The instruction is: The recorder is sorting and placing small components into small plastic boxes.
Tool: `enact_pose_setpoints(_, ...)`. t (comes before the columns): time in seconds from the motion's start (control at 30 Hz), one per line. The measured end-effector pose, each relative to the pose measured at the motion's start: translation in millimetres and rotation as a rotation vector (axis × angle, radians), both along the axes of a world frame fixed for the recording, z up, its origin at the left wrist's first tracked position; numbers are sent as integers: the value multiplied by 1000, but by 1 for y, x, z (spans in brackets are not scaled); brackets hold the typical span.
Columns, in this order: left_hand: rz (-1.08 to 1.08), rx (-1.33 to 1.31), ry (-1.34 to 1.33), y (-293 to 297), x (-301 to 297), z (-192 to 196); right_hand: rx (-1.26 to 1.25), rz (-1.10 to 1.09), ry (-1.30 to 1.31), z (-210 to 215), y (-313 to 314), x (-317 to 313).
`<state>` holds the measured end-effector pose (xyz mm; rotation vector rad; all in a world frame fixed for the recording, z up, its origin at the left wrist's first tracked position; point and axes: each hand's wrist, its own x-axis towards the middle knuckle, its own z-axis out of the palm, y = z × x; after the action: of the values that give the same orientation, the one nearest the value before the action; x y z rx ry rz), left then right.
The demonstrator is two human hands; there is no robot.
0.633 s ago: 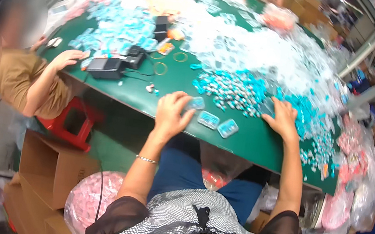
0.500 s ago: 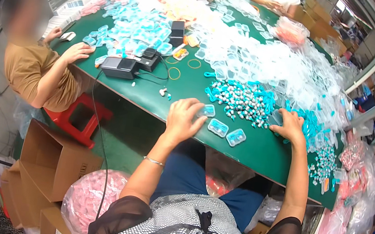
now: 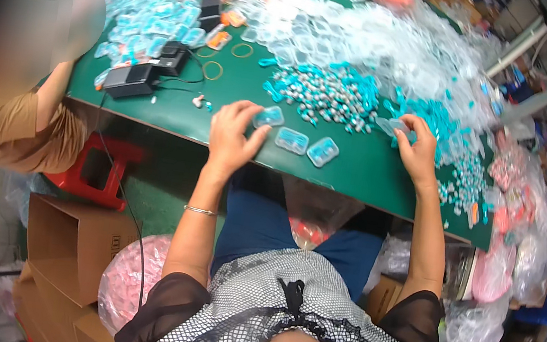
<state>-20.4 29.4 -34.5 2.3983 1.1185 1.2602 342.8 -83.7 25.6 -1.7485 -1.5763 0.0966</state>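
Observation:
My left hand [image 3: 233, 136] is at the table's near side, thumb and fingers closed about a small clear plastic case [image 3: 269, 116] with teal contents. To its right lie two more filled cases, one [image 3: 292, 141] nearly level and one [image 3: 323, 152] turned at an angle. My right hand [image 3: 418, 155] pinches a clear case [image 3: 391, 126], tilted, its contents not visible. That hand is between a heap of teal pieces with silvery round ends [image 3: 329, 95] and a spread of teal pieces [image 3: 427, 119].
Clear cases [image 3: 348, 34] are heaped across the green table [image 3: 225, 119]. Teal-filled cases [image 3: 151, 21], black devices [image 3: 131, 79] with a cable and rubber bands [image 3: 213, 70] lie left. A co-worker [image 3: 27, 129] is at the left near a red stool [image 3: 102, 168]. Cardboard boxes [image 3: 70, 247] stand below.
The whole view has shifted, so the table appears higher and further left. My right hand has tilted its case. The co-worker at left leans closer. My left hand stays at its case.

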Motion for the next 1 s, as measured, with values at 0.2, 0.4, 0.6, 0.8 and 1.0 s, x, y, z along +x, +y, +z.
enact_pose_setpoints(0.2, 38, 99, -47, -1, 21, 8, 232, 200, -397, -17, -61, -42)
enact_pose_setpoints(0.4, -67, 54, 199, -12, 75, 28, 146, 255, -305, -31, -74, -58)
enact_pose_setpoints(0.6, -107, 55, 504, 6, 105, 20, 126, 252, -246, -35, -77, -57)
enact_pose_setpoints(0.8, -138, 13, 516, 16, 105, 24, 152, 261, -238, -34, -72, -59)
enact_pose_setpoints(1.0, -249, -111, 209, 0, 99, 47, 167, 266, -245, -38, -72, -57)
